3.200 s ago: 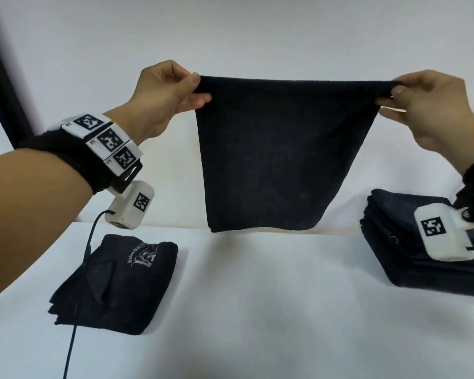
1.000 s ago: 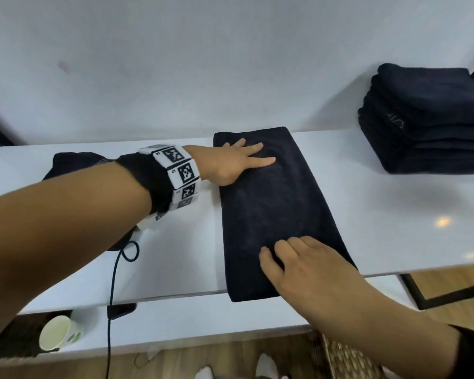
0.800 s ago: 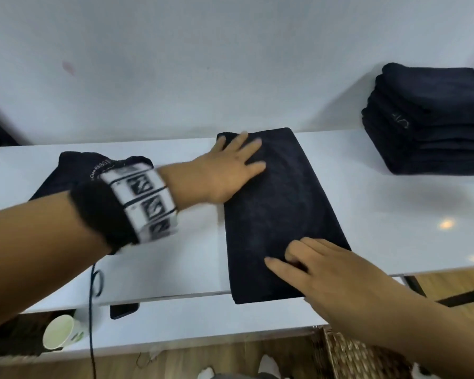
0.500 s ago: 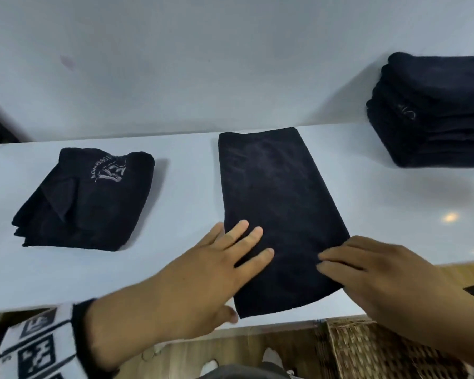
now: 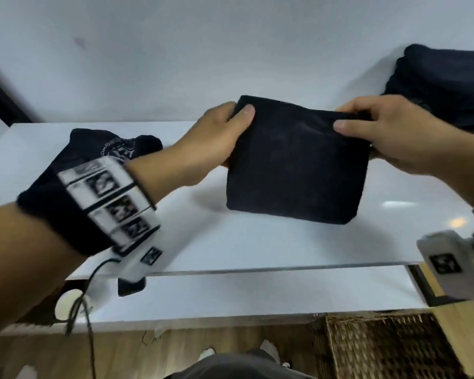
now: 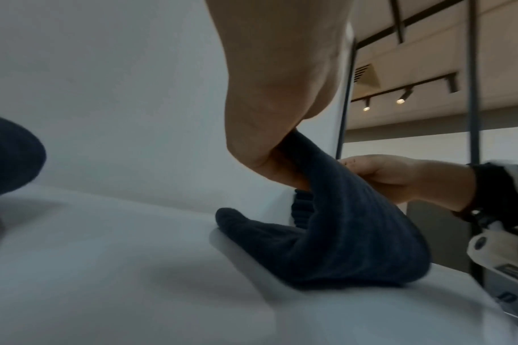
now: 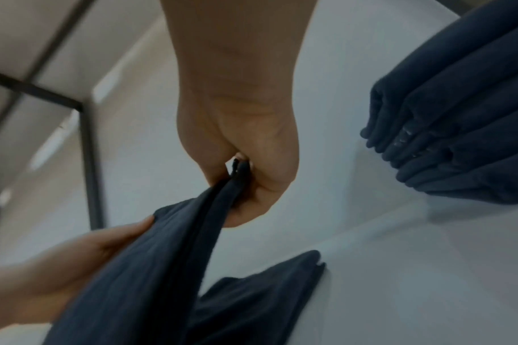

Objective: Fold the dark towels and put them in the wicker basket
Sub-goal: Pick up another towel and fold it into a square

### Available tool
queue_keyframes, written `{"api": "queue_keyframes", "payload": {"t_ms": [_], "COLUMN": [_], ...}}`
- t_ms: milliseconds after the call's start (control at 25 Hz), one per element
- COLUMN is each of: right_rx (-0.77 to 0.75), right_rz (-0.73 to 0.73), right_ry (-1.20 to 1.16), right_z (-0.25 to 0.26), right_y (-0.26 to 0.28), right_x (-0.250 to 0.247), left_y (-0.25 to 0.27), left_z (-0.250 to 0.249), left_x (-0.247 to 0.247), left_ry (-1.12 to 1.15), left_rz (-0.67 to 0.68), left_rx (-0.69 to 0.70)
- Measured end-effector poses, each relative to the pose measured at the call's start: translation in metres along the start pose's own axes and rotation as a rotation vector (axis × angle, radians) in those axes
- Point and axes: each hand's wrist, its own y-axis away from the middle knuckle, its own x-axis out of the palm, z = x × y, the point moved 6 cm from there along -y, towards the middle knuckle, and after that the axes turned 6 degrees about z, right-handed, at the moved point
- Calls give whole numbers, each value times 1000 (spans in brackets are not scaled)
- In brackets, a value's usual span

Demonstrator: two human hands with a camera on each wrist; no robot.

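Both hands are holding one dark towel point(image 5: 294, 162) doubled over above the white table point(image 5: 257, 242), its lower fold resting on the surface. The left hand point(image 5: 219, 138) is pinching the upper left corner; the right hand point(image 5: 389, 132) is pinching the upper right. The wicker basket point(image 5: 386, 348) is standing below the table edge.

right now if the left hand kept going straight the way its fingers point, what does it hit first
The left hand points away from the person, pinching the held towel at a top corner. Straight on, nothing else shows before the white wall behind the table, so probably the wall, though depth is hard to judge.
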Motion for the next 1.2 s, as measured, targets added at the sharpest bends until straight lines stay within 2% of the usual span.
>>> {"api": "queue_keyframes", "payload": {"t_ms": [160,320,480,600,720,840,920,1000,1080,1120,1200], "right_rx": [259,288,268,388,558,587,590,622,679,702,711], "right_rz": [78,70,11,-23,32,43,-11,-40,-44,-36,-32], "right_ry": [219,344,509,609,325,143,12,-130,-180,-177,-149], "right_z": [-42,-54,-49,-45,-55,-67,-75,-80,-87,-89,-90], "right_y": [-50,-67,-68,-55,-25,-3,-1,4,15,21,30], "right_x": [16,23,25,8,2,11,10,5,-1,-4,-9], "left_y": [-46,-56,-49,-40,-35,-39,-40,-41,-38,-36,-32], "left_z": [30,49,43,43,40,39,38,38,33,29,27], "left_x": [7,12,16,23,30,38,37,36,42,48,60], "left_ry": [-321,-613,-905,-985,-917,-858,-627,-144,228,265,182], "left_rz": [-29,-35,-16,66,76,76,40,-15,14,72,170], "left_rx": [-149,-244,-263,-218,-119,-94,-159,-329,-463,-491,-495]}}
